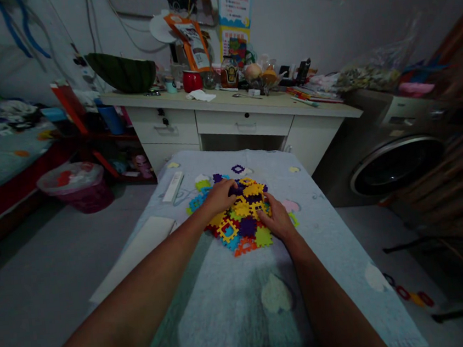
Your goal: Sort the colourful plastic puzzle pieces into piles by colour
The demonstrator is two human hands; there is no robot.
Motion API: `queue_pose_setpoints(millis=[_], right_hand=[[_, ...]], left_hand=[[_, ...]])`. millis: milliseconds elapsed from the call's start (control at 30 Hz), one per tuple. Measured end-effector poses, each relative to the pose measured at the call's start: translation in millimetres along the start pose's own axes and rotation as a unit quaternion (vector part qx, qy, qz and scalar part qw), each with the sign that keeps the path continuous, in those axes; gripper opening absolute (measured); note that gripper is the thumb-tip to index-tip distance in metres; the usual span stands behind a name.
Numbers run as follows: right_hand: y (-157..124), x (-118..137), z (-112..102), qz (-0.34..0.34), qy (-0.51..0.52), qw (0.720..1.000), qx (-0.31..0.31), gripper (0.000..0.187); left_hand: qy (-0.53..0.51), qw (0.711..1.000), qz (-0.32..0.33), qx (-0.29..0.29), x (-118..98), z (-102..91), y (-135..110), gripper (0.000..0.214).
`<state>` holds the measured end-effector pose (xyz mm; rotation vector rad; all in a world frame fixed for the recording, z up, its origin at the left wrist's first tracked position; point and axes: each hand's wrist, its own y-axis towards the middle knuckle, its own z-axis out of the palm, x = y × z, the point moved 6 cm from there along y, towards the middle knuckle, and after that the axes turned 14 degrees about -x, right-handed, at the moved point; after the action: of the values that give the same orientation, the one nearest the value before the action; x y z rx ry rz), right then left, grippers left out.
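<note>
A heap of small foam puzzle tiles [241, 225] in yellow, purple, blue, red and green lies on a table under a pale blue towel [236, 300]. My left hand [219, 195] rests on the far left of the heap, fingers curled over purple and yellow tiles. On the heap's right side, my right hand [277, 219] has its fingers bent onto yellow tiles. What each hand grips is hidden under the fingers. A lone purple tile [237, 168] lies further back.
A white remote-like bar [173, 187] and a flat white board [135, 255] lie left on the towel. Behind stands a cluttered white desk [233, 115] with half a watermelon [124, 71]. A washing machine [399, 161] is right, a pink bin [76, 185] left.
</note>
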<state>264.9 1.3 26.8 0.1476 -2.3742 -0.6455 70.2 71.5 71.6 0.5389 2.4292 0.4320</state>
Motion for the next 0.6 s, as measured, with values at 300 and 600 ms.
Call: queue_pose_setpoints(millis=[300,600], right_hand=[[1,-5,-1,0.023,-0.014,1.000,-0.011,0.067],[8,11,10,0.071,-0.045,0.996,0.029,0.077]], left_hand=[[0.035,0.995,0.088,-0.044,-21,-31.6,-75,0.041],[0.080,0.993,-0.088,-0.015,19,-13.3,-116,0.119]])
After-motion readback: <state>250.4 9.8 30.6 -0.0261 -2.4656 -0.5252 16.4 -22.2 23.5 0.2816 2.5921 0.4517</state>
